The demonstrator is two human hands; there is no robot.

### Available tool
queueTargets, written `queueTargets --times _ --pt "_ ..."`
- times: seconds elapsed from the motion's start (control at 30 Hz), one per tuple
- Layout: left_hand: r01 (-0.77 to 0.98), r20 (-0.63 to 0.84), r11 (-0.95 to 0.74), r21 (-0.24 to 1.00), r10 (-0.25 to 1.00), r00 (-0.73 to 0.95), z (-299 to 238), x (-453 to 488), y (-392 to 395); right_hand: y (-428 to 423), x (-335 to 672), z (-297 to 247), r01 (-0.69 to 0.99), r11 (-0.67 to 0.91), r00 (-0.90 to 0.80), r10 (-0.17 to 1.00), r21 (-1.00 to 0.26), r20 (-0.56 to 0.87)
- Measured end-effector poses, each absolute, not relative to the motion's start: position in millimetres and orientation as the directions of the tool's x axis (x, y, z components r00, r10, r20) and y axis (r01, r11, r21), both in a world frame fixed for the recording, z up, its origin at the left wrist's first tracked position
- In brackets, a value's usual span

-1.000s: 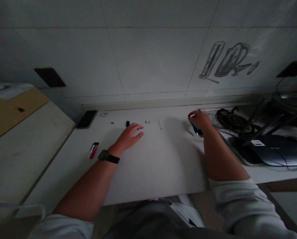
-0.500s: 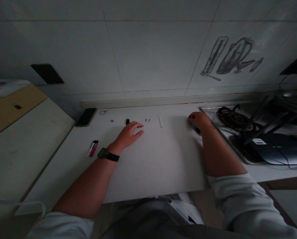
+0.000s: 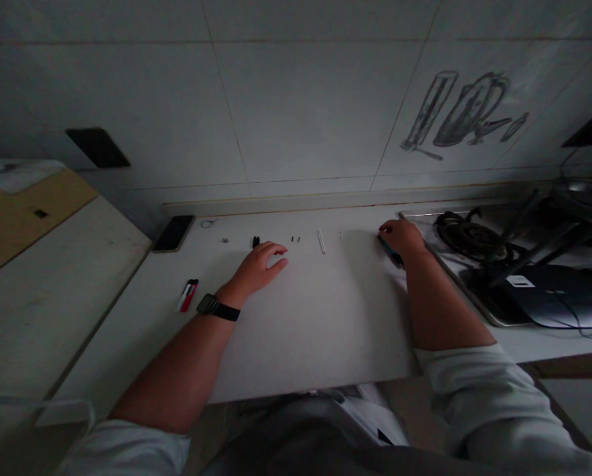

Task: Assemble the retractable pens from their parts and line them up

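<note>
My left hand point(image 3: 262, 268) rests on the white countertop, thumb and fingers apart with nothing between them. Just behind its knuckles are small black pieces point(image 3: 256, 242). Two tiny dark pins point(image 3: 295, 239) lie beyond its fingertips, and farther right are thin white sticks point(image 3: 321, 241) and a tiny pale piece point(image 3: 341, 236). At the counter's right side, my right hand point(image 3: 401, 237) has its fingers curled together over a slim dark-teal object point(image 3: 391, 252). Part of that object is covered by the hand, and its kind is unclear.
A phone point(image 3: 174, 234) lies at the back left, near a small ring-like loop point(image 3: 207, 224) and tiny metal bits point(image 3: 225, 240). Red and white pen-like items point(image 3: 188, 295) are nearer. To the right are a gas stove point(image 3: 474, 238) and a black router-like device point(image 3: 558, 297) with antennas.
The view has shifted very slightly. Both hands keep nearly the same places, and a little more of the teal object shows under my right hand.
</note>
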State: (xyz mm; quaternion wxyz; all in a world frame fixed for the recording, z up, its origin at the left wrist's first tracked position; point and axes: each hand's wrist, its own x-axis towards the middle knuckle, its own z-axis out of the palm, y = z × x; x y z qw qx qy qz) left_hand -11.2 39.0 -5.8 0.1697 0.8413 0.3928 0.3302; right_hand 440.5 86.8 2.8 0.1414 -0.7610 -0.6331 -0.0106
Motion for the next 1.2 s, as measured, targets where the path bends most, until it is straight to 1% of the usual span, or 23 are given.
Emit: queueTargets --times 0.07,0.13,0.23,0.3,0.37,0.43,0.53,0.63,0.8,0.87,1.0,1.1,1.2 --pt "0.556 0.426 -0.631 0.542 0.776 0.465 -5.4 -11.2 38.8 85.4 434.4 9.5 0.965 -0.135 0.189 0.954 -0.226 0.234" --pt "0.569 0.434 -0.624 0.536 0.782 0.448 -4.4 -11.1 38.8 83.4 424.1 16.6 0.97 -0.069 0.138 0.945 -0.233 0.295" --pt "0.602 0.45 -0.6 0.527 0.798 0.401 -1.4 -10.9 39.0 77.2 399.3 25.4 0.963 0.102 0.002 0.923 -0.248 0.385" --pt "0.622 0.46 -0.584 0.522 0.807 0.371 1.2 -10.5 38.7 70.2 378.0 29.2 0.933 0.235 -0.107 0.903 -0.271 0.415" --pt "0.634 0.467 -0.572 0.521 0.812 0.349 3.1 -10.2 38.3 61.8 356.2 30.9 0.893 0.351 -0.218 0.885 -0.282 0.41" --pt "0.639 0.474 -0.562 0.525 0.817 0.329 4.0 -10.4 37.6 53.8 337.6 30.5 0.845 0.449 -0.334 0.868 -0.291 0.367" --pt "0.652 0.493 -0.554 0.518 0.816 0.302 5.4 -13.7 35.9 46.9 320.6 26.5 0.794 0.544 -0.469 0.833 -0.274 0.295" --pt "0.675 0.536 -0.534 0.509 0.81 0.236 12.9 -21.7 33.4 47.4 316.6 20.8 0.783 0.569 -0.513 0.819 -0.253 0.255" --pt "0.731 0.608 -0.413 0.544 0.794 -0.005 46.6 -46.8 29.9 53.9 322.1 14.3 0.79 0.545 -0.497 0.838 -0.28 0.227" --pt "0.754 0.619 -0.366 0.546 0.783 -0.068 60.0 -63.5 28.0 55.9 323.9 13.0 0.782 0.552 -0.503 0.833 -0.289 0.23" --pt "0.836 0.574 -0.293 0.464 0.818 -0.031 63.7 -112.9 16.8 58.2 324.6 12.0 0.774 0.558 -0.505 0.829 -0.3 0.238" --pt "0.898 0.517 -0.202 0.391 0.855 -0.033 45.4 -152.5 -1.2 59.3 324.2 11.2 0.771 0.558 -0.512 0.829 -0.305 0.223" --pt "0.945 0.43 -0.145 0.293 0.903 0.005 23.2 -177.0 -22.8 59.9 323.8 9.5 0.765 0.569 -0.529 0.822 -0.301 0.209"
